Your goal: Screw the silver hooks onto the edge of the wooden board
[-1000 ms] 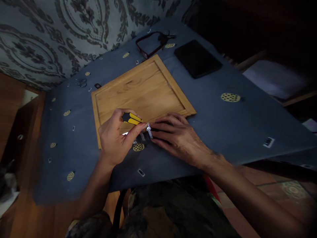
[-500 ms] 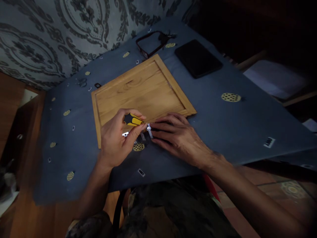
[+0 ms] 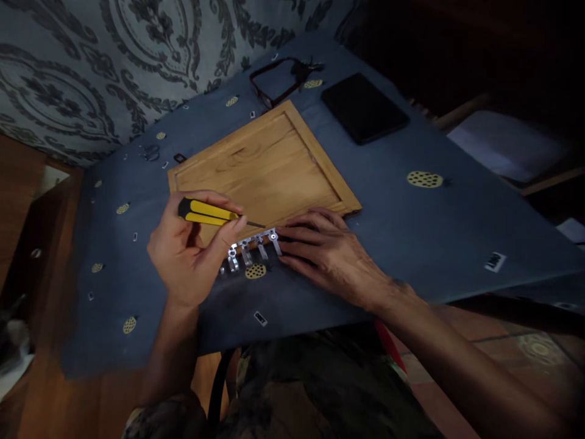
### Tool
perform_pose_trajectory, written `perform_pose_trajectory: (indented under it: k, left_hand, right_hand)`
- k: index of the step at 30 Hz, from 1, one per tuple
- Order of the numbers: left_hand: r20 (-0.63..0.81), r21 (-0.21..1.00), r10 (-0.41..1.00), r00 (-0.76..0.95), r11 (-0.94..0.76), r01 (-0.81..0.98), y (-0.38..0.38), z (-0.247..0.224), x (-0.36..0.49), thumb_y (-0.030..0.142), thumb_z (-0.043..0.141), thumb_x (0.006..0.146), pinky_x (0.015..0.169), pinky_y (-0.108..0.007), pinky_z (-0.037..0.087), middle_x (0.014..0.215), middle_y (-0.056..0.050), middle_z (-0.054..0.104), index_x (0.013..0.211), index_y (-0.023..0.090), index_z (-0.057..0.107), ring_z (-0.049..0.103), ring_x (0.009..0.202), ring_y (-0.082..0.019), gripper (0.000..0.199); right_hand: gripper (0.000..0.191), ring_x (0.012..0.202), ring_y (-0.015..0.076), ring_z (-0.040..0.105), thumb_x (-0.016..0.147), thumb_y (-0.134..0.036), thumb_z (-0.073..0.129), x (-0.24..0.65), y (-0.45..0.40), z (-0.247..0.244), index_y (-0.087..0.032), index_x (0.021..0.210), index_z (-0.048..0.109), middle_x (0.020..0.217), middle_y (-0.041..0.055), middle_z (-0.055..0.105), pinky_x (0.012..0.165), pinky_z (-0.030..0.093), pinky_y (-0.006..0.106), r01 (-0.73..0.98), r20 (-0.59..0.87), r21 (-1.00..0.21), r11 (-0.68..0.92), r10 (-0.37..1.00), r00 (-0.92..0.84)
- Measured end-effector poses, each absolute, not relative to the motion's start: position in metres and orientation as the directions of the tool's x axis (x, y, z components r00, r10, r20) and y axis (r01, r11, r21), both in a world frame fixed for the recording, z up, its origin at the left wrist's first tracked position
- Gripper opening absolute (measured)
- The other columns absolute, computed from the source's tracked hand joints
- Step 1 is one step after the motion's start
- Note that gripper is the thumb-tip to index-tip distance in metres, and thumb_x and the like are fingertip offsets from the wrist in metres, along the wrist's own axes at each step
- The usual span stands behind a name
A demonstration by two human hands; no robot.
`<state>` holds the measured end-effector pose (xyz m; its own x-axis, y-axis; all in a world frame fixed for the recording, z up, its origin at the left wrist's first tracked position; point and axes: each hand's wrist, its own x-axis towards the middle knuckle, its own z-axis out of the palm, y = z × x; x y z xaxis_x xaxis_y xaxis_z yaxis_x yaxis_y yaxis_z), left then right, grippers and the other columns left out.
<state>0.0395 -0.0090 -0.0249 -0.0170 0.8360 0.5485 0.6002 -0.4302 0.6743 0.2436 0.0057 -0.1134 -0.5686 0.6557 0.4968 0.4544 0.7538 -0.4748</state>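
Note:
My left hand is closed round the yellow-and-black handle of a screwdriver. Its thin shaft points right, the tip just above the board near the hooks. A shiny metal hook rail with several hooks runs along the near edge of a framed wooden board. My left hand hides the rail's left end. A screw head shows at the rightmost hook. Beside that hook, my right hand lies with fingers stretched out over the board's near edge, fingertips at the rail's right end.
A dark tablet-like slab lies beyond the board to the right. Dark-framed glasses rest at the back, with scissors at the back left. A small black loop sits by the board's far-left corner. The blue patterned tablecloth surrounds the board.
My left hand has drawn back to the left with the screwdriver, whose tip has come away from the rightmost hook. More hooks are uncovered. My right hand stays in place.

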Motion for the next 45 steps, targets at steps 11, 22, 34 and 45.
perform_pose_trajectory:
  k: [11,22,34,45]
  left_hand:
    - [0.441,0.678,0.884,0.154,-0.44,0.589,-0.0092,-0.0314,0.0375,0.024,0.073,0.089,0.08,-0.028,0.061,0.097,0.001,0.074,0.104,0.025,0.063,0.074,0.091,-0.015,0.018]
    - [0.459,0.602,0.855,0.239,-0.498,0.624,-0.0063,-0.0336,0.0358,0.021,0.072,0.089,0.083,-0.025,0.058,0.097,0.002,0.073,0.105,0.025,0.062,0.072,0.089,-0.012,0.019]
    - [0.429,0.617,0.863,0.265,-0.495,0.612,-0.0045,-0.0306,0.0355,0.021,0.071,0.091,0.082,-0.021,0.058,0.098,0.003,0.074,0.106,0.025,0.06,0.073,0.091,-0.01,0.02]
    - [0.419,0.682,0.896,0.144,-0.416,0.601,-0.0097,-0.0263,0.0319,0.023,0.074,0.088,0.082,-0.027,0.06,0.098,0.001,0.075,0.105,0.025,0.062,0.074,0.092,-0.014,0.021]
  right_hand:
    - [0.022,0.114,0.0251,0.064,0.1,-0.03,0.057,0.2436,0.0059,-0.115,-0.027,0.11,0.076,0.118,0.0035,0.077,0.102,0.046,0.05,0.448,0.496,-0.478,0.756,0.653,-0.573]
    - [0.022,0.112,0.0239,0.064,0.1,-0.029,0.056,0.244,0.0055,-0.1143,-0.023,0.105,0.077,0.117,0.0041,0.077,0.102,0.045,0.046,0.449,0.52,-0.456,0.768,0.64,-0.566]
    - [0.022,0.112,0.0246,0.065,0.101,-0.029,0.056,0.244,0.0055,-0.1147,-0.023,0.107,0.076,0.116,0.0043,0.077,0.102,0.045,0.047,0.445,0.521,-0.46,0.768,0.64,-0.565]
    - [0.021,0.114,0.0249,0.064,0.1,-0.029,0.058,0.2441,0.0058,-0.115,-0.024,0.109,0.076,0.12,0.0042,0.076,0.103,0.045,0.048,0.449,0.5,-0.472,0.759,0.65,-0.572]
